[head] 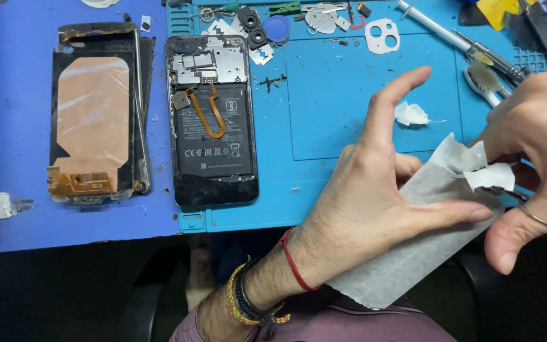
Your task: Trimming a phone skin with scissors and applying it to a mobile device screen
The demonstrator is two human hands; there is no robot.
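Strip: a pale, translucent adhesive backing sheet (413,247) is held above the counter's near edge, right of the opened phone, with a small white liner tab (485,171) lifting at its far right corner.
Left hand (375,202): grip spread wide, palm flat on the sheet, thumb pinning it.
Right hand (533,145): grip narrow, fingertips pinching the tab.
Doing it well: I judge a slow, low-angle peel with the sheet kept taut avoids tearing.
Phone (213,120): back off, battery exposed, on the blue repair mat (324,190).
Further left: detached screen panel (96,114).
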